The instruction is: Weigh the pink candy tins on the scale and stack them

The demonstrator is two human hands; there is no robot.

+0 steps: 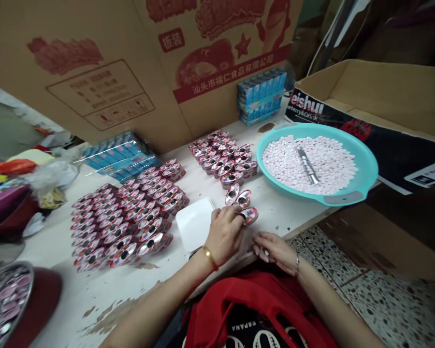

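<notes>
Small oval candy boxes (154, 217), red and pink with a dark round opening on top, stand in rows on the table. My left hand (224, 231) grips one oval candy box (251, 215) at the near end of the right-hand group; two more boxes (232, 194) are just beyond its fingers. My right hand (275, 251) is at the table's front edge, its fingers curled together around a small white candy (266, 252). Whether more candies lie inside that hand is hidden. Left of my left hand is a white square tray or lid (195, 223).
A turquoise basin (369, 174) of pale candies, with a metal strip (308, 166) on them, stands right. Behind are a large carton (130, 58) and blue wrapped packs (263, 96). A dark red pot (45, 295) stands left, an open box (384, 87) right.
</notes>
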